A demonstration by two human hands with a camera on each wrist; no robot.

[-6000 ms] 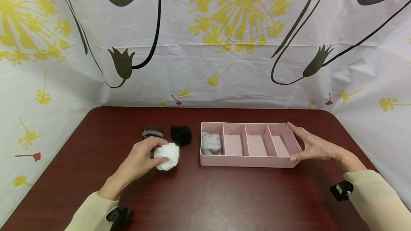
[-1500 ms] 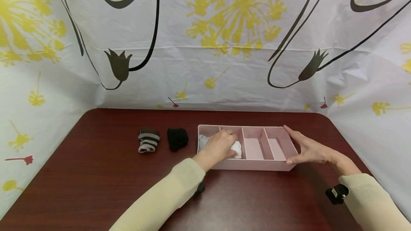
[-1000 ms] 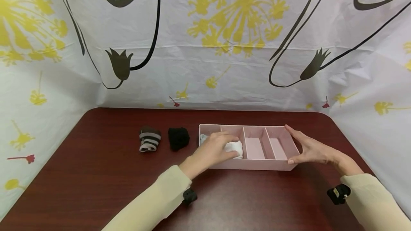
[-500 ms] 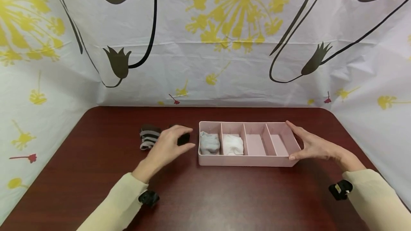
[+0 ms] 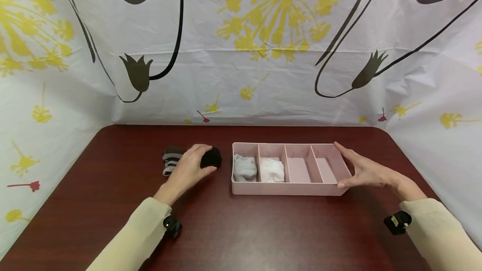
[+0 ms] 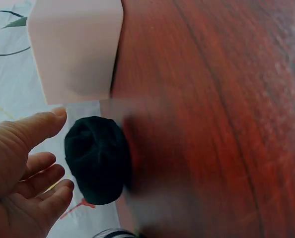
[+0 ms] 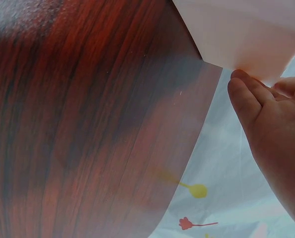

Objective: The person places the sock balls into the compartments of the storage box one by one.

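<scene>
My left hand (image 5: 187,171) is over the table with thumb and fingers spread beside a balled black sock (image 5: 211,158). The left wrist view shows a gap between the fingertips and this sock (image 6: 98,159). A striped brown and grey sock (image 5: 170,163) lies just behind the hand, partly covered by it. My right hand (image 5: 367,173) grips the right end of a pink divided box (image 5: 286,189), thumb at the front corner and fingers at the back. A grey balled sock (image 5: 244,168) sits in the leftmost compartment. The compartment beside it holds a white balled sock (image 5: 273,170).
The dark red wooden table (image 5: 263,233) has rounded back corners. A white patterned cloth (image 5: 211,74) hangs behind it and along both sides. Thin dividers (image 5: 316,164) split the box into several compartments.
My left hand carried the white sock into the box's second compartment and let go. It then moved back left to the black sock. The right hand stayed at the box's end.
</scene>
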